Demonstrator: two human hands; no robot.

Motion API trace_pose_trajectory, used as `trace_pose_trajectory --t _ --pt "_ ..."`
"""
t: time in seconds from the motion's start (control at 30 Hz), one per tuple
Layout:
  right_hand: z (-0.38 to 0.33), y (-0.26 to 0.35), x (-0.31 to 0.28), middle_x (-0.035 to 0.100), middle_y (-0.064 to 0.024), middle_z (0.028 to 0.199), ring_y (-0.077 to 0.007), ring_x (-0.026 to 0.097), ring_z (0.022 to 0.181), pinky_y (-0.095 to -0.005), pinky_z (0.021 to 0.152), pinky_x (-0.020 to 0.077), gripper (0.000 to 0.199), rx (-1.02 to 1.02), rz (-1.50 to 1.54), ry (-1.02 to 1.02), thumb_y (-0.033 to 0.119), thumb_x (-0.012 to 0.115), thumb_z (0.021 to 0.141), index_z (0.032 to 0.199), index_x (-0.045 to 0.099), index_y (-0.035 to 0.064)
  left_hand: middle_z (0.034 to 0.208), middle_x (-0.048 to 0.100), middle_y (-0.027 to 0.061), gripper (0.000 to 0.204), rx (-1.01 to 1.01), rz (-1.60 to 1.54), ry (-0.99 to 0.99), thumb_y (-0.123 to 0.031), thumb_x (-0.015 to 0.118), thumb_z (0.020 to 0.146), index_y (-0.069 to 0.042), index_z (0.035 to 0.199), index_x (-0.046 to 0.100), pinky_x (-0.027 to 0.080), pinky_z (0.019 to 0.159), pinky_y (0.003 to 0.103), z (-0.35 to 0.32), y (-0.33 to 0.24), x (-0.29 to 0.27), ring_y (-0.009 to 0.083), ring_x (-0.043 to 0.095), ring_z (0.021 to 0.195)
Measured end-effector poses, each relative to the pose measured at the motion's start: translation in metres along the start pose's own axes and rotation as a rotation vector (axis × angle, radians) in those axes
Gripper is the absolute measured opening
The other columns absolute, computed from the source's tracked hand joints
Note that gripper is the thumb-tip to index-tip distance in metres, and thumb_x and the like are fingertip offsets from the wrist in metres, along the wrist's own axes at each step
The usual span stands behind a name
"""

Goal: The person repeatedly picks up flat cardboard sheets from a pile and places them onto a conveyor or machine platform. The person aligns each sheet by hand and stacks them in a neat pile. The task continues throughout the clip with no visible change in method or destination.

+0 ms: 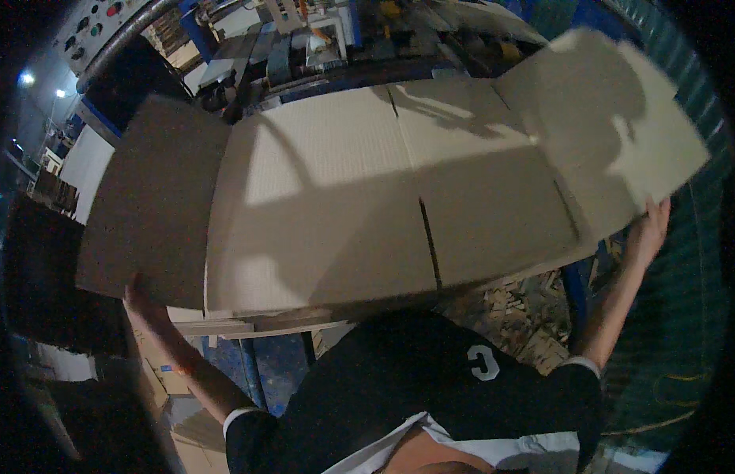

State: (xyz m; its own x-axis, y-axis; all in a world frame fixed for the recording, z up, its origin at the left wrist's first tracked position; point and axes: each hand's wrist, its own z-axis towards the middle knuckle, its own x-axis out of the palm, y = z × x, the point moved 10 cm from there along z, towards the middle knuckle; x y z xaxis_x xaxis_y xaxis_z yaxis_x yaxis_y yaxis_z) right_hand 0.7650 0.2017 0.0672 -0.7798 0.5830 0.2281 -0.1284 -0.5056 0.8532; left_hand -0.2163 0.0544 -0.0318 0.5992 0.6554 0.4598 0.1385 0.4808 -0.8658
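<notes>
A large brown cardboard sheet (328, 229), creased and slotted like an unfolded box, lies across the space in front of me with its left and right end panels tilted up. At its near left corner my left hand (140, 299) grips the darker end panel, the fingers partly hidden by it. On the far right, my right hand (653, 221) is closed on the lower edge of the lighter end panel, fingers against the board. Shadows fall over the middle of the sheet. Under its near edge, more cardboard layers (233, 325) show.
Beyond the sheet stands a machine with rollers and metal parts (328, 55). A control panel with buttons (95, 28) is at the upper left. Cardboard scraps (525, 316) litter the floor below. Green corrugated sheeting (683, 276) runs along the right.
</notes>
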Motion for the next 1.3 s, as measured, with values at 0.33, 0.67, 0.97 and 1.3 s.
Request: trace_pose_trajectory --t 0.33,0.67,0.97,1.3 --pt "-0.275 0.017 0.182 0.057 -0.0076 0.119 -0.0312 0.049 0.116 -0.0477 0.1 0.0347 0.029 -0.782 -0.728 1.26 0.011 0.053 0.08 0.107 0.061 0.0097 0.131 0.047 0.0143 0.05 0.454 1.201 1.058 0.002 0.049 0.069 -0.008 0.118 0.057 0.026 0.106 0.043 -0.229 0.052 0.228 0.0302 0.039 0.126" --pt "-0.239 -0.045 0.217 0.046 -0.0051 0.132 -0.0293 0.04 0.124 -0.0471 0.104 0.0283 0.042 -0.698 -0.788 1.47 0.015 0.059 0.077 0.118 0.055 0.0143 0.136 0.041 0.0108 0.047 0.732 1.392 1.216 -0.009 0.049 0.078 -0.013 0.125 0.05 0.027 0.105 0.046 -0.225 0.075 0.283 0.0303 0.036 0.127" --pt "-0.143 -0.121 0.323 0.036 -0.0049 0.139 -0.032 0.032 0.128 -0.0468 0.101 0.0302 0.053 -0.689 -0.982 1.389 0.042 0.054 0.081 0.128 0.047 0.0194 0.132 0.042 0.0131 0.057 0.86 1.259 1.112 -0.017 0.056 0.079 -0.01 0.133 0.039 0.029 0.103 0.048 -0.125 0.118 0.354 0.0323 0.041 0.12" --pt "-0.095 -0.121 0.321 0.033 -0.0144 0.139 -0.0377 0.035 0.123 -0.0473 0.1 0.0308 0.063 -0.605 -1.325 1.032 0.035 0.059 0.082 0.136 0.033 0.017 0.132 0.041 0.0179 0.074 0.956 1.403 0.567 -0.022 0.067 0.074 -0.006 0.136 0.03 0.027 0.102 0.049 -0.06 0.106 0.353 0.0334 0.039 0.122"
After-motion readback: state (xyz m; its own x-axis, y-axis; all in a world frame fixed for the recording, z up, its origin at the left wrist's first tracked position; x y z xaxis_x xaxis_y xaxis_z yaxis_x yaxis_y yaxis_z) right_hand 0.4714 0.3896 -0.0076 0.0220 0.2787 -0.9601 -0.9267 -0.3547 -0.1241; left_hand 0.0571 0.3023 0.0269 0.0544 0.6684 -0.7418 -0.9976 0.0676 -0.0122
